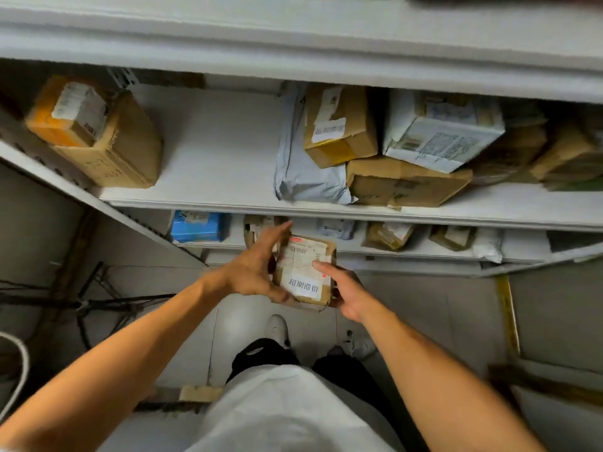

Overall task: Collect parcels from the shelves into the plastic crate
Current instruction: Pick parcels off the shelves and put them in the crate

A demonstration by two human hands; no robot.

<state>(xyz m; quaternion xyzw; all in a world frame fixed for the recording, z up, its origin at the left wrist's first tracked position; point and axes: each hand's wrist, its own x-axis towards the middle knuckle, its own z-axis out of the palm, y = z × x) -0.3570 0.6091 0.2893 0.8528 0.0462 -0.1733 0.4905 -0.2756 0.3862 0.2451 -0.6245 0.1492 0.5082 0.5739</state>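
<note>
One small box point(305, 272) is off the shelves point(208, 148), held in front of them by the right hand point(346, 296) with its fingers curled round it and the left hand point(257, 269) spread against its side; many parcels remain, and no crate shows.
</note>
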